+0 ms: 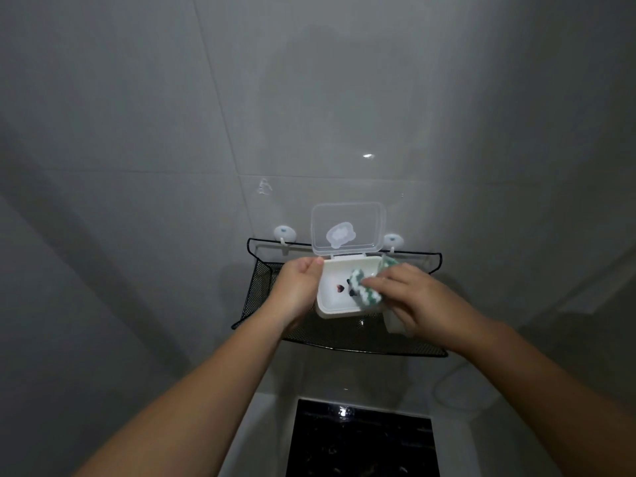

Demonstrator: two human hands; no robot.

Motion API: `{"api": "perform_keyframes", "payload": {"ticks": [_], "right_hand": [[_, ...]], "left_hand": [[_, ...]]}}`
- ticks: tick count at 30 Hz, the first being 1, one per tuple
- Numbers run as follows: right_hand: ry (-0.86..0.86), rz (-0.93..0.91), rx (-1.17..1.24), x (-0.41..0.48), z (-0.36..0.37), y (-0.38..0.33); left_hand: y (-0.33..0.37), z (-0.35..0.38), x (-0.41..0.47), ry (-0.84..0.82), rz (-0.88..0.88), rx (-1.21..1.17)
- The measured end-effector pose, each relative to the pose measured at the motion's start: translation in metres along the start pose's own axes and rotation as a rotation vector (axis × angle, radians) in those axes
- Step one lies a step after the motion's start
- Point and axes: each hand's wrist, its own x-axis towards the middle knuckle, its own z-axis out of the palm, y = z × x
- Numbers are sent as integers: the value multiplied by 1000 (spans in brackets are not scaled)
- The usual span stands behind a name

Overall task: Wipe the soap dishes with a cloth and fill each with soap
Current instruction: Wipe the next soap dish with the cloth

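Observation:
A white soap dish (335,297) with its clear hinged lid (347,228) standing open is held above a black mesh shelf. My left hand (298,290) grips the dish by its left side. My right hand (418,297) presses a green-and-white cloth (364,287) into the right part of the dish's inside. Small dark marks show on the dish's floor. A second white object (394,323), partly hidden under my right hand, rests on the shelf.
The black wire mesh shelf (261,287) hangs on two white wall hooks (284,234) against a grey tiled wall. Below it lies a dark glossy square surface (361,442) set in a white ledge. A thin white cord (444,380) loops at the right.

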Motion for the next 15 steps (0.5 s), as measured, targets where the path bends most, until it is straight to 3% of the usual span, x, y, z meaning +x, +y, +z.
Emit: {"api": "perform_keyframes", "payload": {"ticks": [4,7,15], "right_hand": [[327,408,271,5,-5,0],[336,710,445,14,-4,1],[276,818,613,26,4,-4]], "left_hand": [[5,-3,-2,-17,-14,-86],[7,-1,-6,-64,3,-123],[6,-3,-10,-94,-41,-147]]}}
